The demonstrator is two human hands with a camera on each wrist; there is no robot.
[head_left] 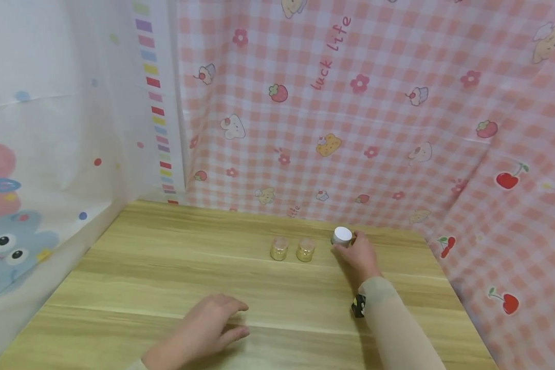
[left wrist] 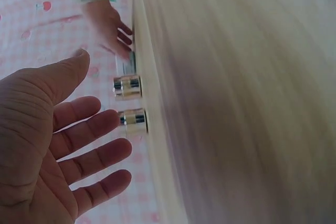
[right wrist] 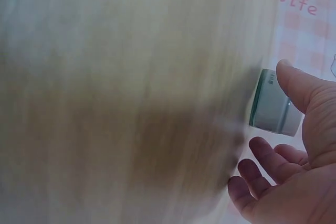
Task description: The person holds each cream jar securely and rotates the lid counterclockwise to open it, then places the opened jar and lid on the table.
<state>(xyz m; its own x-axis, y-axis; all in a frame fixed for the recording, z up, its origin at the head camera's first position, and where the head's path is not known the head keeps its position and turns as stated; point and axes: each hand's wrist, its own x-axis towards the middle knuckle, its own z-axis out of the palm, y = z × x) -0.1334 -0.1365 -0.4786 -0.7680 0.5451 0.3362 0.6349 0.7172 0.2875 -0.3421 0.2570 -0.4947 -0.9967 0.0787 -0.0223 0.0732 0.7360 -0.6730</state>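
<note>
Near the back of the table stands a small jar with a white lid [head_left: 341, 236]. My right hand [head_left: 362, 255] is at its right side. In the right wrist view, the thumb is over the jar's [right wrist: 274, 103] edge and the loosely bent fingers lie apart from it; contact by the thumb is hard to tell. Left of it, two small jars with gold bands, one at the far left [head_left: 279, 250] and one in the middle [head_left: 306, 251], stand side by side. My left hand [head_left: 208, 325] hovers over the front of the table, fingers spread, holding nothing.
The wood-grain table [head_left: 143, 272] runs back to a pink checked cloth [head_left: 300, 123]. A white cloth with cartoon prints [head_left: 74, 133] hangs on the left. On my right wrist is a black strap-like item [head_left: 358, 306].
</note>
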